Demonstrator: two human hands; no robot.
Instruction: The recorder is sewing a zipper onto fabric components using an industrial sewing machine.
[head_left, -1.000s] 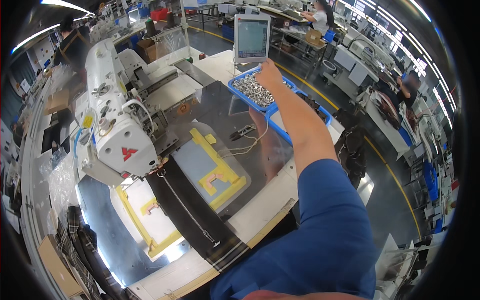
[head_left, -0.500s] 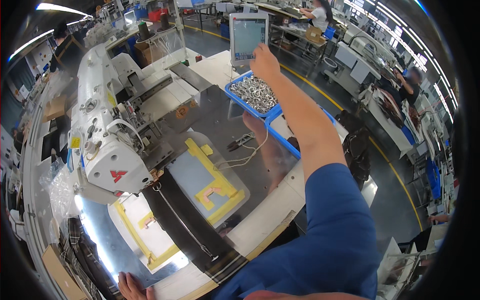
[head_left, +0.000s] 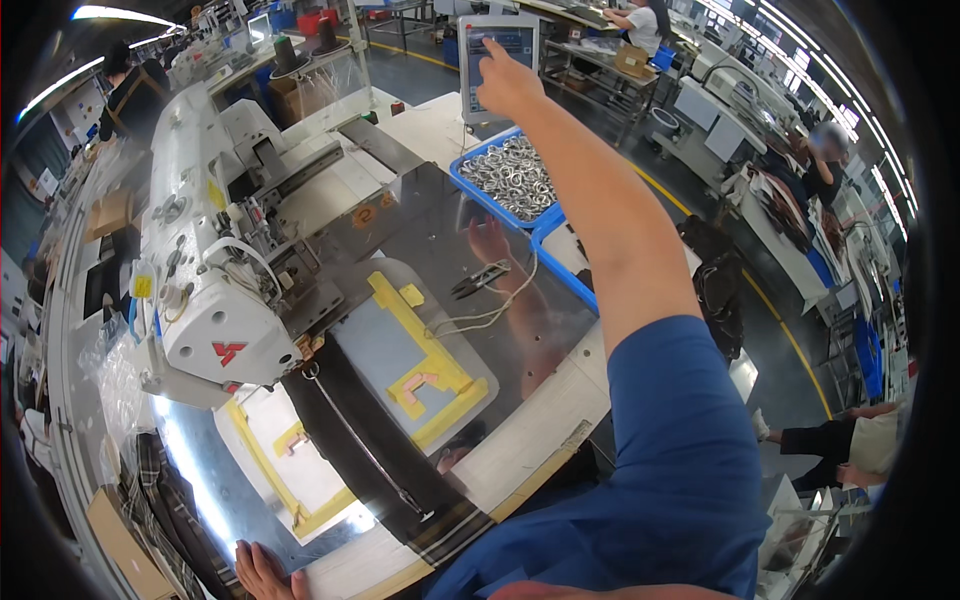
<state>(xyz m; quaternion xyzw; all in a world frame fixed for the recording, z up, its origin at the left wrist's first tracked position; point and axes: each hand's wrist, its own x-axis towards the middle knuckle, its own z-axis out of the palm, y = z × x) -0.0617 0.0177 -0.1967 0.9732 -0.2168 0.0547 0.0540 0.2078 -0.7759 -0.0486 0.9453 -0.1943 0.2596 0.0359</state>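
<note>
Right hand [head_left: 508,82] raised, fingertip on touch panel [head_left: 497,50]. Blue tray [head_left: 470,185] of metal rings just below. Left hand [head_left: 262,572] flat at table's [head_left: 540,430] near edge, beside dark fabric strip [head_left: 370,450]. White sewing machine [head_left: 215,290] left.

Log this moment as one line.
right hand: fingertip on touch panel | left hand: table edge by dark fabric strip | blue bin: metal rings

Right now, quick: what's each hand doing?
Right hand: holds nothing, fingers on the touch screen.
Left hand: only partly in view at the table edge; its grip cannot be told.
</note>
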